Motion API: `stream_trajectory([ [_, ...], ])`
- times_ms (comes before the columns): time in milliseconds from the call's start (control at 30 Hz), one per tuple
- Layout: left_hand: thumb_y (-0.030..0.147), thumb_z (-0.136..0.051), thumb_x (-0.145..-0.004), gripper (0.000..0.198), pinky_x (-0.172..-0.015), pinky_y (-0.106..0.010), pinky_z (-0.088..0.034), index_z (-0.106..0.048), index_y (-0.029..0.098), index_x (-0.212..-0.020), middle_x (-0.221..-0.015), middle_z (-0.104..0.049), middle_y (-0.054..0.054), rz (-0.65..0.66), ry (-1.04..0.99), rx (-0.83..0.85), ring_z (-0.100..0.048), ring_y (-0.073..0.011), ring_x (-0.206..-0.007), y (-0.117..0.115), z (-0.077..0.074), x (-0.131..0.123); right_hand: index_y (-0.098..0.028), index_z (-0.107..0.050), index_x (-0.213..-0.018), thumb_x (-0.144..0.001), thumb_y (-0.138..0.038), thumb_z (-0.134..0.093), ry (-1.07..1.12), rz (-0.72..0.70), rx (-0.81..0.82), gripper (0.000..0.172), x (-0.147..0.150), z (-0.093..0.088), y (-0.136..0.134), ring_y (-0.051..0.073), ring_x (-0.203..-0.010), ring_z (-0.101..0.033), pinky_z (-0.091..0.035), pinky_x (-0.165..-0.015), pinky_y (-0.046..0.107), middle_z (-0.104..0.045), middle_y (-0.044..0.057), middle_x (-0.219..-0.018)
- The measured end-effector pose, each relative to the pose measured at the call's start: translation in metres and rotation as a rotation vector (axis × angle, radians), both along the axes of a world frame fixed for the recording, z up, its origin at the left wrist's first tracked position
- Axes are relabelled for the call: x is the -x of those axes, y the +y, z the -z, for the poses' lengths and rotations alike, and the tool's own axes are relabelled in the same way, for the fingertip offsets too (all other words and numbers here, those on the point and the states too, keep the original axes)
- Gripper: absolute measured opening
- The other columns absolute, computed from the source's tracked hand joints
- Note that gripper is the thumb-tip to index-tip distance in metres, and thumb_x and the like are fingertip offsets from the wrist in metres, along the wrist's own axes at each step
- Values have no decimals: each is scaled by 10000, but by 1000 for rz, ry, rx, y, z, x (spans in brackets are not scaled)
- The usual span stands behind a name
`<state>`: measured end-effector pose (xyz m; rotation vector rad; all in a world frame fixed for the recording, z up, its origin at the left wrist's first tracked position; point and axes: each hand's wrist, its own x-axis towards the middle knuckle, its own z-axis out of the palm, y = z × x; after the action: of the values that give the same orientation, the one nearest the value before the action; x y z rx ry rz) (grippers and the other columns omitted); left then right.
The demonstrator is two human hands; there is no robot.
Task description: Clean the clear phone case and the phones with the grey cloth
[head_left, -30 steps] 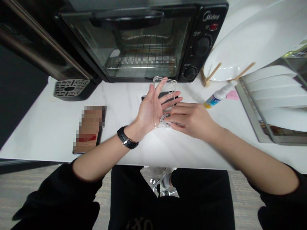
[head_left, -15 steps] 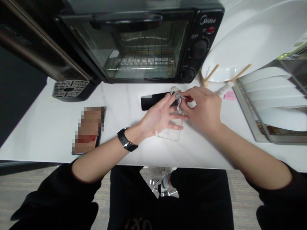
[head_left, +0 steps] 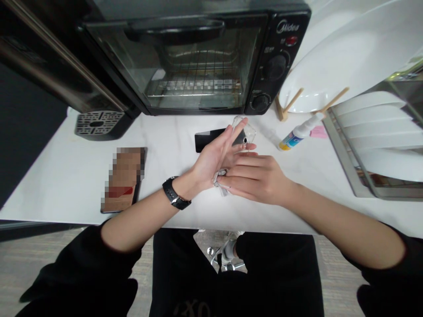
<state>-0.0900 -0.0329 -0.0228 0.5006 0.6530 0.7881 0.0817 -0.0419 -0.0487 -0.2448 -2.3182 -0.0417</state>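
Observation:
My left hand (head_left: 214, 156), with a black watch on its wrist, supports a clear phone case (head_left: 250, 132) from behind, fingers stretched along it. Pressed to the near end of that case is a crumpled grey-white cloth (head_left: 219, 177), pinched in the fingers of my right hand (head_left: 256, 178). My right fingers cover much of the case's lower half. Just beyond my left hand, a black phone (head_left: 207, 140) lies on the counter, partly hidden by the hand and case. To the right, a white spray bottle (head_left: 294, 137) with a blue and yellow label is near the dish rack.
A black toaster oven (head_left: 198, 108) stands at the back. On the left are a drip tray (head_left: 98, 123) and a device with a blurred screen (head_left: 124, 180). White plates (head_left: 373, 127) fill a metal rack at right, beside a pink item (head_left: 319, 131). The white counter (head_left: 264, 218) ends near my lap.
My right hand has moved with the cloth from the far end of the case down to its near end. The spray bottle, mostly hidden before, now shows.

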Motion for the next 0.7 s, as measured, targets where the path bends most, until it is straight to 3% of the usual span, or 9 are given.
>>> stream_trajectory([
  [67, 449, -495, -1137, 589, -674, -188, -554, -465, 351, -1717, -980, -735, -20, 18, -10, -10, -701, -126, -769, 1, 1, 1, -195, -787, -1145, -1055, -218, -725, 118, -3, -16, 112, -7, -6, 4, 196, -821, -749, -602, -713, 350, -841, 26, -923],
  [133, 400, -571, -1099, 522, -565, -170, -459, -579, 326, -1616, -942, -692, -8, 54, -8, -41, -586, -90, -640, 1, 2, 2, -232, -788, -1177, -1026, -192, -756, 246, 102, -3, 159, -16, -13, 11, 199, -811, -751, -597, -709, 362, -845, 29, -944],
  [233, 548, -635, -1061, 427, -449, -179, -254, -694, 296, -1402, -892, -608, 1, 107, 91, -99, -388, -62, -543, 1, 5, 0, -263, -804, -1161, -1009, -144, -749, 377, 390, 27, 201, -27, -20, 23, 221, -770, -729, -571, -724, 416, -829, 35, -887],
  [300, 637, -667, -1024, 449, -433, -206, -135, -707, 273, -1284, -877, -565, 5, 112, 197, -150, -281, -57, -531, 0, 6, 0, -261, -818, -1153, -1022, -159, -730, 387, 473, 29, 188, -30, -21, 29, 236, -770, -724, -562, -722, 438, -824, 47, -870],
  [433, 682, -647, -1029, 471, -461, -212, -86, -669, 221, -1124, -798, -472, 28, 100, 334, -221, -204, -51, -530, -1, 10, 1, -275, -838, -1172, -1019, -181, -737, 317, 419, 23, 205, -31, -17, 35, 228, -800, -728, -573, -705, 424, -824, 40, -924],
  [533, 676, -589, -1064, 472, -466, -205, -97, -639, 208, -1031, -743, -397, 46, 81, 383, -229, -213, -52, -516, 0, 17, 1, -307, -844, -1191, -1026, -193, -728, 283, 381, 120, 232, -31, -16, 34, 231, -910, -752, -590, -696, 400, -811, 58, -1063],
  [700, 482, -613, -1064, 339, -471, -185, -158, -588, 200, -877, -678, -318, 74, 75, 385, -176, -233, -65, -520, 1, 26, 0, -319, -833, -1214, -1047, -193, -713, 199, 186, 154, 241, -23, -14, 26, 229, -996, -788, -645, -791, 408, -834, 50, -1106],
])
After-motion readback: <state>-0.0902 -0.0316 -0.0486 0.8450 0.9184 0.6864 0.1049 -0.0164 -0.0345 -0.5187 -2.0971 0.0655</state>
